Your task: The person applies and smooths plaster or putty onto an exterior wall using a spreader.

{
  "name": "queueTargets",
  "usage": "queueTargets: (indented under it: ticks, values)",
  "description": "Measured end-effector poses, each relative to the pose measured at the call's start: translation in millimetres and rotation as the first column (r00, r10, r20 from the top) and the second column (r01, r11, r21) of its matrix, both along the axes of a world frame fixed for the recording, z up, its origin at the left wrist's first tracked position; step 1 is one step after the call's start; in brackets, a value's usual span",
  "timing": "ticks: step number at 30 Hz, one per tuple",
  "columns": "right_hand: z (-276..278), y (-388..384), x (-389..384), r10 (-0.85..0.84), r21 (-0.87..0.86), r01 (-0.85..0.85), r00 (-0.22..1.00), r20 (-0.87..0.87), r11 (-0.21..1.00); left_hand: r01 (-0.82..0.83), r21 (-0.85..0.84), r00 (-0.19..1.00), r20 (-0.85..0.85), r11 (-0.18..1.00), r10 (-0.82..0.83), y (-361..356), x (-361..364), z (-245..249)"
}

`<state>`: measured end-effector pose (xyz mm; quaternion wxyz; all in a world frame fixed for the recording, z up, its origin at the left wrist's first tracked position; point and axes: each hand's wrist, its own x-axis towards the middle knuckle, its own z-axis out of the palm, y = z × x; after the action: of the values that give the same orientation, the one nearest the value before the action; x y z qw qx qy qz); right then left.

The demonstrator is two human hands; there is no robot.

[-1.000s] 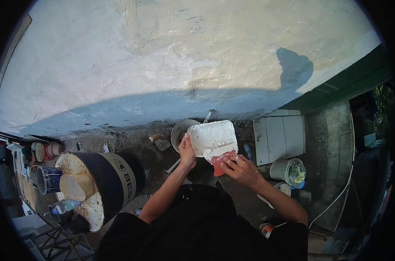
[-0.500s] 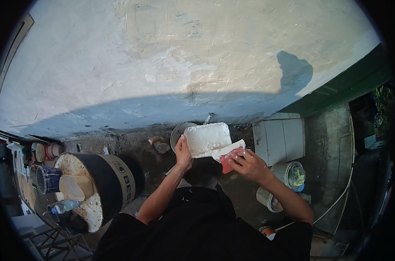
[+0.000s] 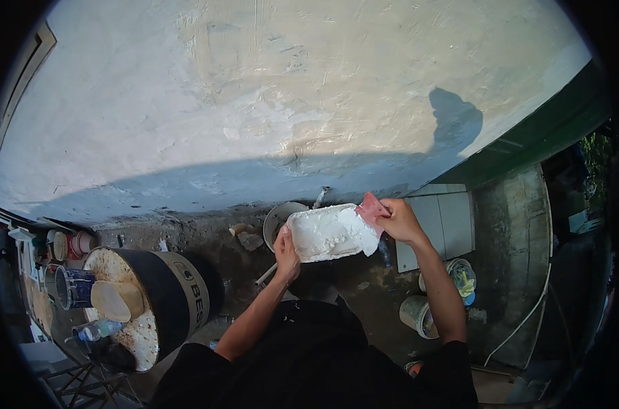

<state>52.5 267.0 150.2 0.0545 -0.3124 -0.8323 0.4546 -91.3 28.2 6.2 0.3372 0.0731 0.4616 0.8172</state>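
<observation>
Dark banded drum [image 3: 156,300], clear bottle [image 3: 99,330], blue bucket [image 3: 76,288], white panels [image 3: 447,221]

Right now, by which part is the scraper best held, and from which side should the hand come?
The scraper is best gripped by its red part, from the right, where the right hand holds it. That part is largely free of paste, while the lower edge carries thick white paste by the right end of the tray, so fingers there would probably get smeared.

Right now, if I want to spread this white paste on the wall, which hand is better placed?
Probably your right hand: it grips the red scraper, whose blade looks coated with white paste. Your left hand is busy supporting the white tray by its left edge.
</observation>
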Motion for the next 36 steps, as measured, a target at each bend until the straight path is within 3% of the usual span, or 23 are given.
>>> queueTargets:
  ticks: [14,20,26,29,32,33,36]
  values:
    - [12,25,22,-0.107,-0.199,0.114,0.993,0.042,0.973,-0.010,-0.013,1.000,0.024,1.000,0.011,-1,3,1]
    - [7,36,31,-0.088,-0.178,0.084,0.996,-0.016,0.980,-0.016,-0.005,1.000,-0.009,1.000,0.016,-2,4,2]
    - [37,25,26,-0.074,-0.172,0.039,0.976,-0.204,0.984,-0.016,-0.045,1.000,-0.019,0.999,0.015,-1,6,3]
    - [61,-2,4,0.125,0.213,-0.102,0.987,-0.098,0.972,0.025,-0.044,0.999,0.024,0.999,-0.024,0,7,-2]
    - [58,-37,-25,0.311,0.482,-0.237,0.947,-0.078,0.843,0.071,-0.045,0.996,0.050,0.996,-0.069,2,10,4]
    - [50,-46,-34,0.393,0.512,-0.262,0.905,-0.165,0.818,0.087,-0.046,0.995,0.053,0.995,-0.084,4,10,7]
    - [12,-62,-49,0.471,0.677,-0.340,0.882,-0.011,0.652,0.096,-0.061,0.994,0.051,0.994,-0.093,7,9,7]
